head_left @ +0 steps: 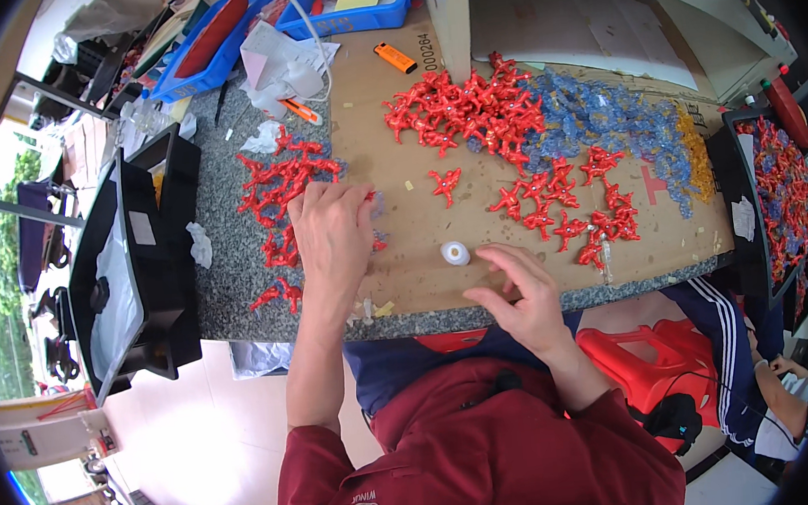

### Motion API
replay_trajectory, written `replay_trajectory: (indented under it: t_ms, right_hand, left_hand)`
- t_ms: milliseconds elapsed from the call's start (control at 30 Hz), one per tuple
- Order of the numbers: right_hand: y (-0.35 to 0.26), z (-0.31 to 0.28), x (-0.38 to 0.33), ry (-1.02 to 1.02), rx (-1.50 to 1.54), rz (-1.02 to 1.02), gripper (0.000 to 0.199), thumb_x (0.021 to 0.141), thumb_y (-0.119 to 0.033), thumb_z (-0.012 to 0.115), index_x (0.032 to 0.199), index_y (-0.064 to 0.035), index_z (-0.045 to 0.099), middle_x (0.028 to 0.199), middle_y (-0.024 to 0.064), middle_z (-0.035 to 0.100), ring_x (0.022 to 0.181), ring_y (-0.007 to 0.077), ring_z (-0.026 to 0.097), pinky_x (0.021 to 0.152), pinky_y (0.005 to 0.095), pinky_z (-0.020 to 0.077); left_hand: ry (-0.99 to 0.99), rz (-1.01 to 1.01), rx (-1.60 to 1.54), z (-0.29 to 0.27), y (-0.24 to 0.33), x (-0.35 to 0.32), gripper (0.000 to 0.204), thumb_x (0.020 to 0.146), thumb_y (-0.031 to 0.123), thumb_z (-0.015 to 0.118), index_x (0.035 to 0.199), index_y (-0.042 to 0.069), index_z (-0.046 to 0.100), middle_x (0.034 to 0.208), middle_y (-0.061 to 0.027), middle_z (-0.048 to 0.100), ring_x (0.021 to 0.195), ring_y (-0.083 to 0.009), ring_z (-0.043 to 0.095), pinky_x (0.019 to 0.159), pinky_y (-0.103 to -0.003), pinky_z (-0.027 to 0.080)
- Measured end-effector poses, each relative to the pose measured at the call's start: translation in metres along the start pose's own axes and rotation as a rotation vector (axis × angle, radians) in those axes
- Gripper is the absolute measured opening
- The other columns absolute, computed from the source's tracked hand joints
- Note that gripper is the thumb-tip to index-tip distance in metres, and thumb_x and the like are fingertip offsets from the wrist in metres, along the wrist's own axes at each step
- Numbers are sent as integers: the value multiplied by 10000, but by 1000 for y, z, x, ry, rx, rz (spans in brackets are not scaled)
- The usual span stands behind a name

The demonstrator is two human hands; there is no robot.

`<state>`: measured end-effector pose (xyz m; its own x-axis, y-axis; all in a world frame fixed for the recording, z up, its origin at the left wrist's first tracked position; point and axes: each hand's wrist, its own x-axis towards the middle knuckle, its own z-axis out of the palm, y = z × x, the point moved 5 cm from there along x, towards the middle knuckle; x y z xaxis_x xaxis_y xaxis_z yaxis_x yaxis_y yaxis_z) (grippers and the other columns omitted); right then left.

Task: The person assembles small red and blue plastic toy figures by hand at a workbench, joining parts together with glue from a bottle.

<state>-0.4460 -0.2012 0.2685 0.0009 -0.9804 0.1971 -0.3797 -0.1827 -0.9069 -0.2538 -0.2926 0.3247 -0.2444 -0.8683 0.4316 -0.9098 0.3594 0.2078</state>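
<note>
Head view: saw speckled stone desk, mostly covered by brown cardboard sheet. Noted left-end black bin and right-end black bin, the latter loaded with red and blue pieces. Along far side, logged red heap touching clear-blue heap, with yellow heap at its outer end. Found left-side red pieces partly on bare stone, plus scattered red cluster nearer the right.

Marked left hand over left-side red pieces, fingers curled down; could not tell grip, hidden under back of hand. Marked right hand open, thumb and fingers parted, nothing visible between. Spotted lone red figure on cardboard, then white round piece just beside right fingertips.

Judged risks: possible snagging of left-side red pieces on lifting, due to tangled limbs; possible knocking of white round piece off near edge, from a careless right-hand sweep; possible colour mixing at red-blue border, from dragging.
</note>
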Motion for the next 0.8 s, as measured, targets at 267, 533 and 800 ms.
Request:
replay_trajectory:
  t_ms: [267, 533, 800]
  right_hand:
    - [5, 20, 11, 19, -230, -210, 422, 670, -130, 713, 1046, -18, 556, 1013, 114, 590, 875, 265, 567, 753, 339, 459]
    - [19, -1, -11, 94, 125, -132, 320, 784, -51, 585, 1076, 9, 469, 1043, 142, 591, 822, 169, 573, 726, 286, 462]
    - [25, -22, -25, 98, 342, 3, 329, 845, -160, 540, 1105, 16, 443, 919, 119, 579, 766, 143, 567, 675, 249, 452]
  left_hand:
    - [-67, 172, -31, 28, 49, 11, 276, 693, 70, 583, 963, 44, 630, 1003, -114, 582, 970, -268, 486, 804, -401, 338]
    - [-214, 27, -236, 69, 65, -4, 280, 716, 40, 605, 995, 26, 605, 887, -128, 575, 859, -288, 533, 711, -351, 436]
    - [-163, 58, -448, 47, 59, -41, 216, 726, 17, 616, 938, 56, 629, 849, -133, 556, 782, -279, 564, 670, -341, 454]
